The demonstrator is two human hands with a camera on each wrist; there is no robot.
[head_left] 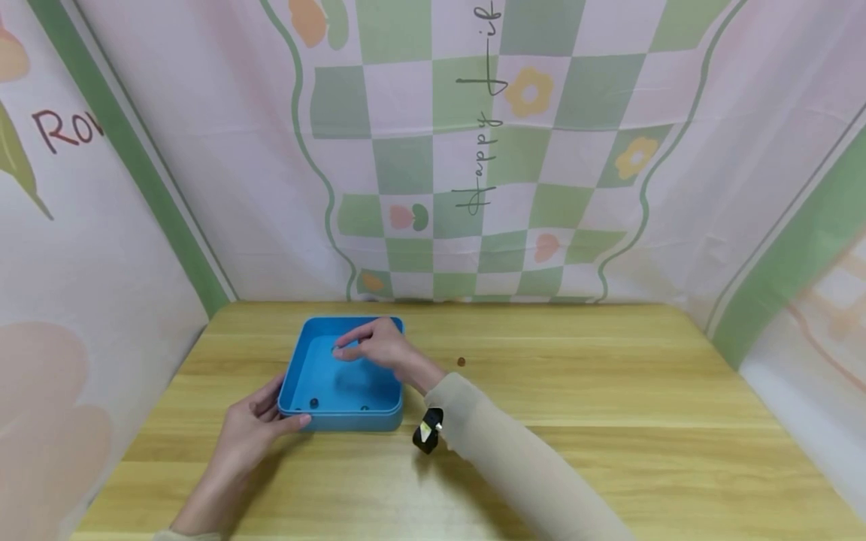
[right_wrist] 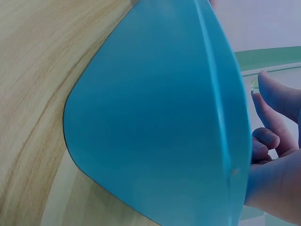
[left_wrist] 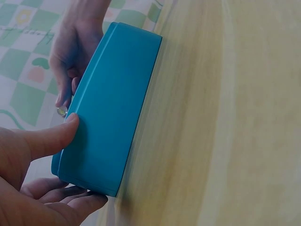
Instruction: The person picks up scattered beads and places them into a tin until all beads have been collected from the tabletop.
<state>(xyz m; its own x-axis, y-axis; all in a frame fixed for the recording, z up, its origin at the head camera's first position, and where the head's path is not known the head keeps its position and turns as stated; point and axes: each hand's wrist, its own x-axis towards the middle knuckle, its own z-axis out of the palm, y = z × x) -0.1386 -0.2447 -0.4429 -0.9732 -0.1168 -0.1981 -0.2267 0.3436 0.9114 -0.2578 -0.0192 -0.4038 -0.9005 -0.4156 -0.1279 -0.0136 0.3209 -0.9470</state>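
A shallow blue box (head_left: 341, 422) with an open top sits on the table. My left hand (head_left: 246, 432) grips its near left corner; in the left wrist view the thumb (left_wrist: 51, 139) presses one outer wall while the other fingers lie round the adjoining side. Above the box floor, my right hand (head_left: 382, 347) pinches a small clear glass marble (left_wrist: 61, 111) between thumb and fingertips. The same marble (right_wrist: 254, 84) shows at the fingertips in the right wrist view. Inside, near the front wall, lie a dark marble (head_left: 314, 403) and another small marble (head_left: 365, 408), partly hidden by the rim.
A reddish-brown marble (head_left: 461, 361) lies on the wooden table (head_left: 575, 391), right of the box. A black device (head_left: 428, 430) hangs at the right wrist. Patterned cloth (head_left: 467, 150) closes off the back and both sides.
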